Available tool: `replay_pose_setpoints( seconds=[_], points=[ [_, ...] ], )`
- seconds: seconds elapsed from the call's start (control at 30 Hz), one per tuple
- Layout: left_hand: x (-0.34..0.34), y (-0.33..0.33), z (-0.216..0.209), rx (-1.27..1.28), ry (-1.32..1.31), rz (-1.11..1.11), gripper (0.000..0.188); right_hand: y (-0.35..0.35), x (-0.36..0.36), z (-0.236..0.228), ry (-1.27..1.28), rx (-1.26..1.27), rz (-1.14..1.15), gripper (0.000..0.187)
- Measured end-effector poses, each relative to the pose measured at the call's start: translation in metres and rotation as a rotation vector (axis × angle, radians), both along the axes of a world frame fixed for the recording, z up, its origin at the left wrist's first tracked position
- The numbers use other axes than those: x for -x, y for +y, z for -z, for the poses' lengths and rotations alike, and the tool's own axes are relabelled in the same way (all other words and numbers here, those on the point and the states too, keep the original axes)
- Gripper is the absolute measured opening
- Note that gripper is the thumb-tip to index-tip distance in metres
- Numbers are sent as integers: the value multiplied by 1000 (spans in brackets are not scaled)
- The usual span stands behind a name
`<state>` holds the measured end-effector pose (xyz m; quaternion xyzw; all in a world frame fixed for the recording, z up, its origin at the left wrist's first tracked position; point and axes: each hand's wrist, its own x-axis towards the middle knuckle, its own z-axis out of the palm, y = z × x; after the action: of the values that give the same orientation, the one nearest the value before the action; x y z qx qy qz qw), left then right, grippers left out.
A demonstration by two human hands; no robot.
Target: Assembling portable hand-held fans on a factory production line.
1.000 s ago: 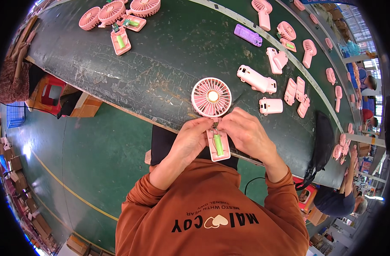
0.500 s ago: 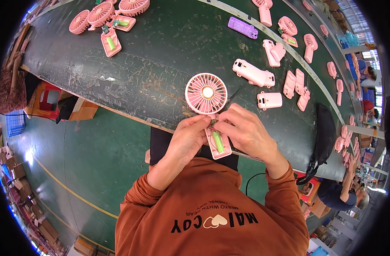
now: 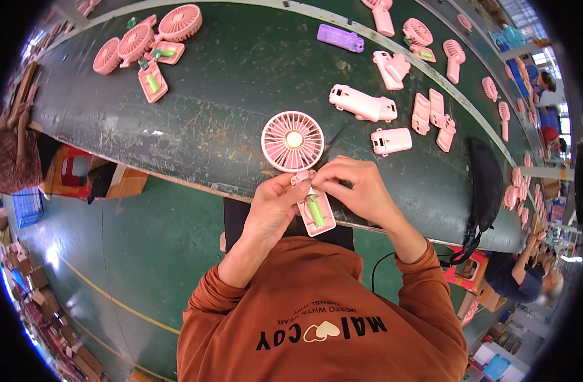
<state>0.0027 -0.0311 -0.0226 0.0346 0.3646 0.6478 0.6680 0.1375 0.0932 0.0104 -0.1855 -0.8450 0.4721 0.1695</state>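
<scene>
In front of me, at the table's near edge, lies a pink handheld fan [image 3: 293, 141] with its round grille toward the far side. Its handle is uncovered, and a green battery [image 3: 315, 211] shows inside the pink handle shell [image 3: 328, 224]. My left hand [image 3: 275, 202] grips the fan at the neck from the left, thumb on top. Above the same spot, my right hand [image 3: 355, 184] has thumb and forefinger pinched together over the battery's upper end. Whatever sits between those fingertips is too small and covered to make out.
Pink handle shells [image 3: 363, 104] and a purple shell [image 3: 340, 38] lie on the dark green table [image 3: 208, 127] to the right. Several opened fans [image 3: 136, 42] are grouped at the far left. A black bag [image 3: 484, 184] rests at the right edge. Another person [image 3: 524, 277] sits beyond it.
My right hand has drawn into a tighter pinch over the fan's neck, and the circuit board seen there before is now mostly covered. The whole view has shifted slightly.
</scene>
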Motion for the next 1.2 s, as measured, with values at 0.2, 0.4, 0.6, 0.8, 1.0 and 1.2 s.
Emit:
replay_pose_setpoints(
  seconds=[0.2, 0.4, 0.6, 0.8, 1.0, 1.2],
  points=[
    [-5, -1, 3, -17, 104, 25, 22, 3, -3, 8, -171, 659, 65, 8],
    [-1, 1, 5, -21, 104, -2, 22, -4, 6, 13, -123, 579, 105, 8],
    [-17, 5, -3, -37, 122, -130, 23, -25, -11, -19, -52, 337, 218, 14],
    [-24, 13, -15, -51, 287, -185, 22, -39, -11, -16, -58, 193, 326, 13],
    [-28, 12, -8, -73, 340, -137, 23, -11, -28, -9, -140, 271, 401, 8],
    [-40, 27, -16, -39, 117, 6, 22, 64, -85, -22, -257, -643, 374, 39]
  ],
)
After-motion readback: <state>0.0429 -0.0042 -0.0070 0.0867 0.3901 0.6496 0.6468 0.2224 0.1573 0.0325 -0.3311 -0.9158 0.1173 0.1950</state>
